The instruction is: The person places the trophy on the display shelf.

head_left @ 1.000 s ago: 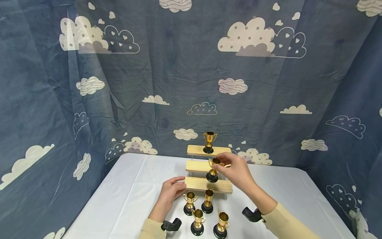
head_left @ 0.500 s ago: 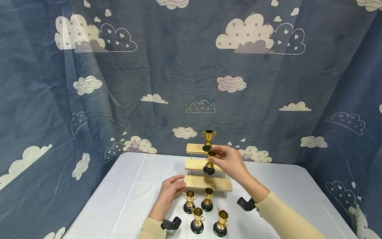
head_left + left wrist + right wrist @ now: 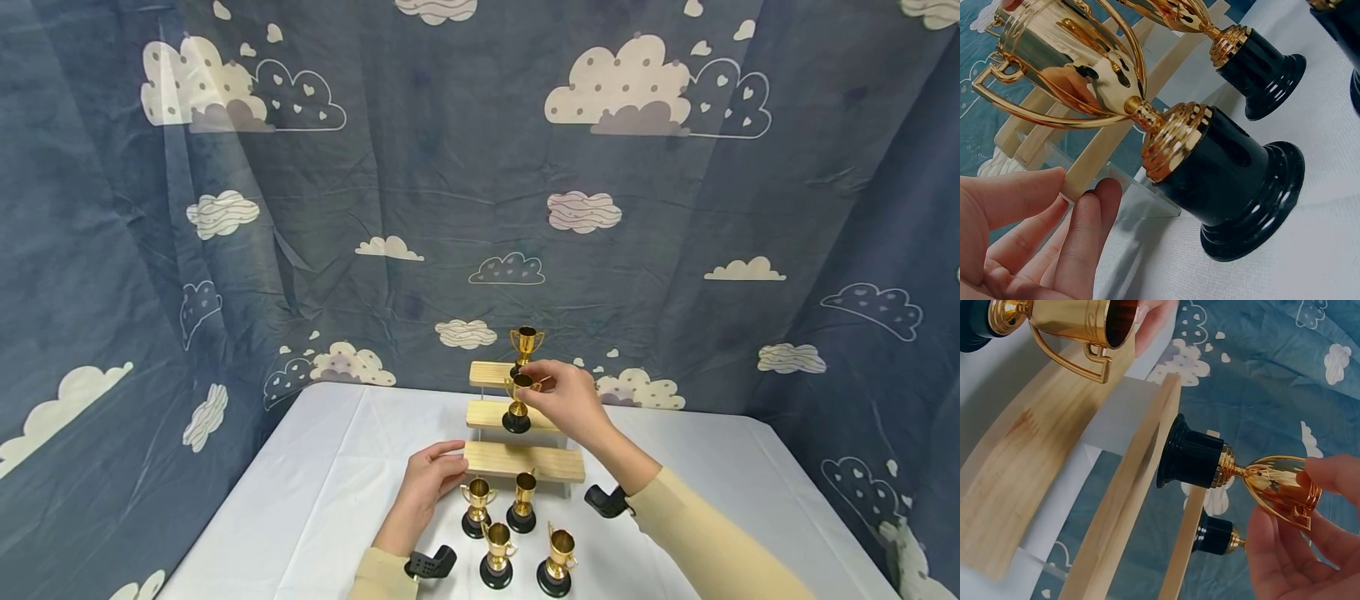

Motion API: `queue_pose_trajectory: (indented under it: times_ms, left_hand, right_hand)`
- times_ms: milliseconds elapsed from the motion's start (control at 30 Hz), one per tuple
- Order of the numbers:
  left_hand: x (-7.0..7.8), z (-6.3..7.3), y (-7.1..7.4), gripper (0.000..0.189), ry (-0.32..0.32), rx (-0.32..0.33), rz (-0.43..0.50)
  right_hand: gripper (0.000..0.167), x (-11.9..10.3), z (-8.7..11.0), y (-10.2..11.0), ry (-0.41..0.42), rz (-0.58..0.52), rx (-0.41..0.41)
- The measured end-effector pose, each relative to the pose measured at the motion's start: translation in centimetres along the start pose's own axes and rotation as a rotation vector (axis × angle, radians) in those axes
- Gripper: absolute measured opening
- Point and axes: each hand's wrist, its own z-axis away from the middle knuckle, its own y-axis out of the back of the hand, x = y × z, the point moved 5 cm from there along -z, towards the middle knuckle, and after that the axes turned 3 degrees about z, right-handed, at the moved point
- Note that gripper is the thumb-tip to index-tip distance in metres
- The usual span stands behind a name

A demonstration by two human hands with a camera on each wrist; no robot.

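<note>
A three-step wooden display stand (image 3: 522, 461) stands on the table. My right hand (image 3: 566, 400) pinches a small gold trophy cup (image 3: 1279, 484) by its bowl. That cup is upright, its black base right at the middle step (image 3: 1129, 487). My left hand (image 3: 431, 483) grips the left end of the lowest step (image 3: 1094, 159) between thumb and fingers. On the top step sits another trophy cup (image 3: 527, 340), its base partly hidden behind my right hand. Several more cups, including a near-left cup (image 3: 477, 504) and one beside it (image 3: 523, 500), stand before the stand.
Two more trophy cups, one front left (image 3: 497, 554) and one front right (image 3: 558, 562), stand nearest me on the white tablecloth (image 3: 337, 483). A dark blue cloud-patterned curtain (image 3: 450, 167) hangs behind and at both sides.
My right hand has carried the trophy cup up and back from over the lowest step to the middle step, then slightly left. My left hand stays on the stand.
</note>
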Motion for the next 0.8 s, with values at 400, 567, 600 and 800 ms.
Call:
queue_pose_trajectory:
  times_ms: [400,567,600,800]
  left_hand:
    - [-0.1,-0.1,0.0,0.047,-0.002,-0.008,0.014]
    - [-0.2,-0.1,0.0,0.047,-0.003,-0.011,0.013]
    - [-0.2,-0.1,0.0,0.047,-0.003,-0.012,0.015]
    - [0.0,-0.1,-0.1,0.047,-0.013,-0.020,0.016]
  right_hand:
    - [0.035,0.0,-1.3,-0.9,-0.003,-0.025,-0.028]
    - [0.035,0.1,-1.8,-1.4,0.004,-0.010,-0.045]
    - [0.035,0.1,-1.9,-1.5,0.006,-0.005,-0.044]
    - [0.033,0.2,-2.5,-1.8,0.012,-0.001,-0.044]
